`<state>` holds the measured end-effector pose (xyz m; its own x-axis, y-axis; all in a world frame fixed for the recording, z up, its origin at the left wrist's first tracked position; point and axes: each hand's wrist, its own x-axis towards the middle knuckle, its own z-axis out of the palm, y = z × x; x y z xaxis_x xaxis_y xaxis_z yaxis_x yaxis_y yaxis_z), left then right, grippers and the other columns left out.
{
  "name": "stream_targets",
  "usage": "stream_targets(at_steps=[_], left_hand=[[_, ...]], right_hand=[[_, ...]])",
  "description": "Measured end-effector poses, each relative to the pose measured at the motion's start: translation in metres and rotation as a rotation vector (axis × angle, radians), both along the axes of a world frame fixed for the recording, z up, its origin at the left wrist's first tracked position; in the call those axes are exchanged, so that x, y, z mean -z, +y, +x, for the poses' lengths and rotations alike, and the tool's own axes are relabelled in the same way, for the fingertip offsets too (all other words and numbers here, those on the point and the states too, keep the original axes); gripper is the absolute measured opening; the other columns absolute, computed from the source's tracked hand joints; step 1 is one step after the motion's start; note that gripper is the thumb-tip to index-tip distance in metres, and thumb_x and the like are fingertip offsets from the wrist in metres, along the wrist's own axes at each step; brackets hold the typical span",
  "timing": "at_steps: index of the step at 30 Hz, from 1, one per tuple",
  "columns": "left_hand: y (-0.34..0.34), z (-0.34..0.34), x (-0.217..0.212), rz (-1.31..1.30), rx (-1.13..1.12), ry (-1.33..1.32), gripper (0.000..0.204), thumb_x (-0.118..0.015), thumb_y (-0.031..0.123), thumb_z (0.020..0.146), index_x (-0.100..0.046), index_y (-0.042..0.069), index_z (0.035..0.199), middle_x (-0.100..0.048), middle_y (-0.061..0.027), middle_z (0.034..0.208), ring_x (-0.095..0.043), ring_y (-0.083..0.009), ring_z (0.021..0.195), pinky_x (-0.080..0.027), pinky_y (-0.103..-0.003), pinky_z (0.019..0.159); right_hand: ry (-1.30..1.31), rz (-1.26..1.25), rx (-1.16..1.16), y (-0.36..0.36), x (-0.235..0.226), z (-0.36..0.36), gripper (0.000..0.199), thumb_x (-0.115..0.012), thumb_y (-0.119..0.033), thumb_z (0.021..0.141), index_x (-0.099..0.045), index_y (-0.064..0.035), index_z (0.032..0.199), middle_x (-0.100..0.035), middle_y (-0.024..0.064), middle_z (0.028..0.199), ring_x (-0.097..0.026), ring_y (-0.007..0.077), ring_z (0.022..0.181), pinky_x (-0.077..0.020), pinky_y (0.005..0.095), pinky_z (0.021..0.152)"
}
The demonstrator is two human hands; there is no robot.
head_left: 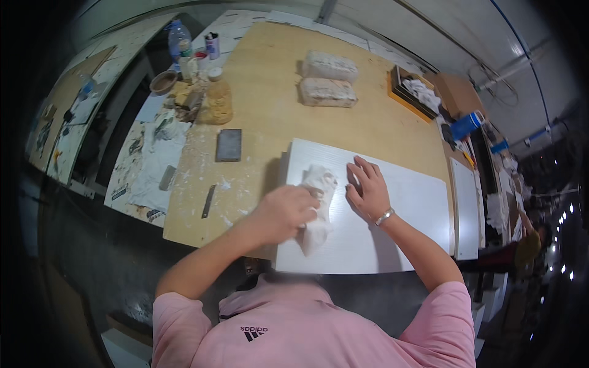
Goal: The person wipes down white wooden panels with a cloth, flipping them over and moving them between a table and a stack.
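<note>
A white board (405, 202) lies flat on the wooden workbench (270, 92) in front of me. My left hand (285, 211) is closed on a crumpled white cloth (319, 184) and presses it against the board's left part. Just to the right of the cloth, my right hand (367, 190) rests flat on the board with fingers spread. A bracelet sits on that wrist.
A dark sanding block (229, 145) and a thin blade (208, 201) lie left of the board. Two pale bricks (328, 80) sit at the back. Bottles, jars and rags (190, 80) crowd the far left corner. A tray (414, 92) and more white panels (466, 208) stand to the right.
</note>
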<state>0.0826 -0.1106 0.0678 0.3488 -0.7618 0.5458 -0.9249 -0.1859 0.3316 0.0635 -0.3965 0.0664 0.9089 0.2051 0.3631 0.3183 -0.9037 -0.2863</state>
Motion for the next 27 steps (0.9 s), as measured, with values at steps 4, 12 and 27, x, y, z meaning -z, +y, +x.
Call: stream_targets(at_steps=[4,12,27], left_hand=[[-0.003,0.1,0.037,-0.165,-0.355,0.125,0.029,-0.072,0.007,0.071,-0.071,0.01,0.1,-0.069,-0.009,0.111,-0.062,-0.031,0.106,-0.05,-0.038,0.093],[0.029,0.138,-0.011,-0.454,-0.55,0.476,0.046,-0.051,-0.003,0.08,-0.068,0.011,0.121,-0.065,-0.0124,0.125,-0.062,-0.0328,0.112,-0.05,-0.038,0.096],[0.037,0.094,0.005,-0.522,-0.132,0.732,0.04,-0.042,-0.011,0.079,-0.072,0.002,0.102,-0.071,-0.0119,0.106,-0.068,-0.02,0.095,-0.053,-0.027,0.08]], right_hand=[[-0.006,0.003,0.038,0.005,-0.003,-0.01,0.042,-0.063,-0.017,0.077,-0.062,-0.006,0.118,-0.056,0.0201,0.131,-0.052,0.0374,0.118,-0.044,0.0455,0.102],[-0.039,0.025,0.081,0.007,-0.005,-0.017,0.036,-0.061,-0.013,0.077,-0.063,-0.0051,0.112,-0.059,0.018,0.129,-0.056,0.0349,0.114,-0.0473,0.0435,0.098],[-0.034,-0.007,0.112,0.008,-0.004,-0.016,0.033,-0.061,-0.014,0.078,-0.063,-0.0072,0.11,-0.059,0.0154,0.129,-0.057,0.0323,0.112,-0.0482,0.0421,0.097]])
